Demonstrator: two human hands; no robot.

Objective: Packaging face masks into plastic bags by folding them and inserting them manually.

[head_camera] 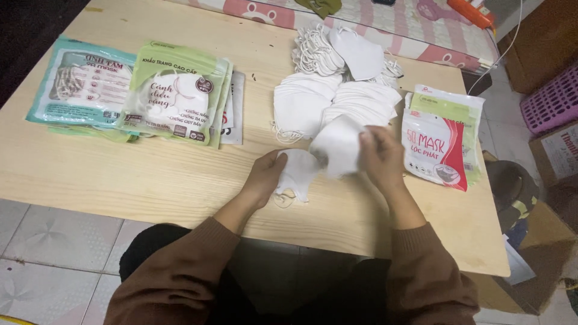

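White masks sit in both hands above the near edge of the wooden table (150, 180). The left hand (265, 177) is closed on one folded mask (296, 171), thumb on top, with the mask's ear loop (283, 200) trailing down onto the wood at about 6 o'clock of the hand. The right hand (380, 157) pinches a second mask (338, 144) (slightly blurred), which is lifted off the table and tilted, its lower edge just touching or overlapping the first mask; I cannot tell which.

At 12 o'clock from the hands lies a pile of loose masks (334, 102), fanned in two rough stacks, and farther back at 12 o'clock a looser heap with tangled ear loops (337, 51). At 3 o'clock from the right hand, just beside it, is a stack of red and white packets (436, 147) with green and white ones under it. At 10 o'clock from the left hand, well apart, lie green packets (174, 99) showing a white mask through a window, and at their 9 o'clock a teal packet (81, 81), touching them.

Brown sleeves (180, 271) cover both forearms. Beyond the far table edge runs a pink patterned cloth (385, 27), and a purple basket (551, 99) stands on the floor at 3 o'clock of the table.
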